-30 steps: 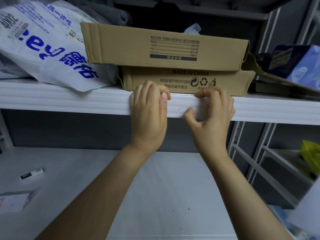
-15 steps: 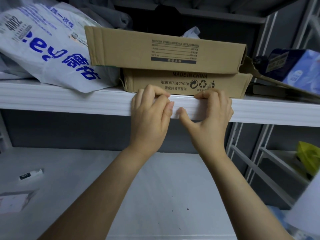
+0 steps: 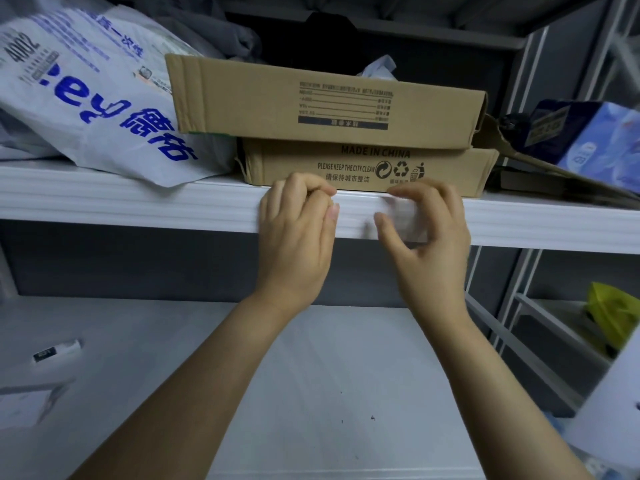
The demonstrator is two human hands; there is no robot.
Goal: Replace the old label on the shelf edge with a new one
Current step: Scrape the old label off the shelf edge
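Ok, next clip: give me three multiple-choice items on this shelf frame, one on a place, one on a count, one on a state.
1. Where does the white bag with blue print lie?
A on the lower surface
B on the upper shelf, left of the cardboard boxes
C atop the boxes

2. How many cardboard boxes are stacked there?
A one
B two
C four

3. The fingers of the left hand are:
A flat and straight
B out of view
C curled at the shelf edge

Answers:
1 B, it slumps on the shelf beside the boxes.
2 B, one box lies upon another.
3 C, its knuckles bend against the edge.
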